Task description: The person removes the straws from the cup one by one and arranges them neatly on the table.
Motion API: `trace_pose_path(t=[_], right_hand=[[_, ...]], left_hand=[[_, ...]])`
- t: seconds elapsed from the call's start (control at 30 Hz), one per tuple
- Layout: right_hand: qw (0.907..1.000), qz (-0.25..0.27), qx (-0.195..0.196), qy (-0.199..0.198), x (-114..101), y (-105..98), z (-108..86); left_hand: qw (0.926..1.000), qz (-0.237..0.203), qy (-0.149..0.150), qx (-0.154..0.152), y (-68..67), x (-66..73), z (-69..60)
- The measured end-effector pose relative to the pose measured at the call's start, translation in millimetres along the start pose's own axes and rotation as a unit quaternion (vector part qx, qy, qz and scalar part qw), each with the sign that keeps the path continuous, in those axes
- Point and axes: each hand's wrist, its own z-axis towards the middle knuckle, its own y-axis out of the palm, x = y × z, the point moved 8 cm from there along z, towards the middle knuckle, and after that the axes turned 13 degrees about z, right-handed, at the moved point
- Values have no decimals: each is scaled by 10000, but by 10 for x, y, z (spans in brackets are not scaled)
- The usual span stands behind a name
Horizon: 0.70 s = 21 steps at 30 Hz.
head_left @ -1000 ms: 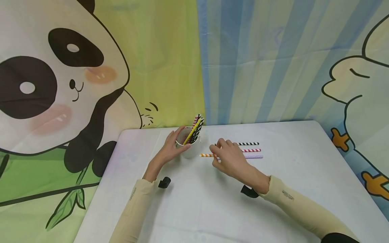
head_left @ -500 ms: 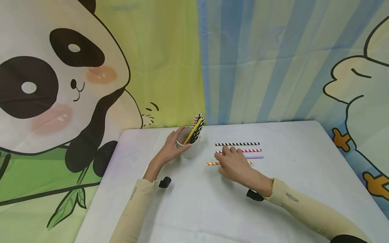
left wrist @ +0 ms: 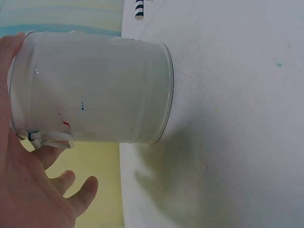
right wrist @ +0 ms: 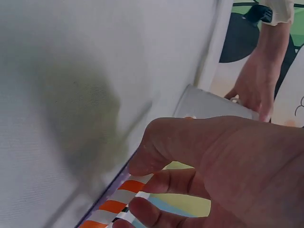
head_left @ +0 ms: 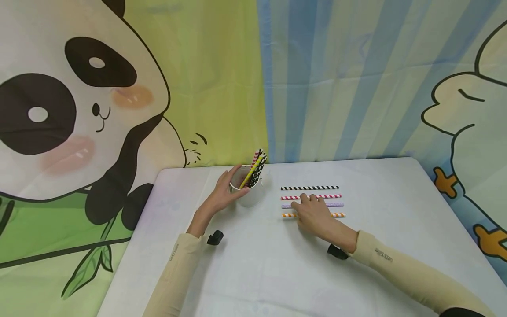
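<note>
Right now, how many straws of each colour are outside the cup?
Black straw: 1
Red straw: 1
Purple straw: 1
Orange straw: 1
Total: 4

left hand (head_left: pixel 220 197): curved in a grip — thumb spread from the fingers
right hand (head_left: pixel 317 217): back upward — thumb and forefinger pinching
left forearm (head_left: pixel 170 275): stretched forward
right forearm (head_left: pixel 409 273): slanting inward

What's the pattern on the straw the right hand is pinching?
The straw has slanted orange and white stripes; the right wrist view shows them best.
</note>
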Motion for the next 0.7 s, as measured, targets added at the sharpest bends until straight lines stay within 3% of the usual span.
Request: trace_pose_path(t=[0.7], right_hand=[[10000,53,34,37,99,124,51]], left_hand=[[10000,-86,25,20,5,-18,5]])
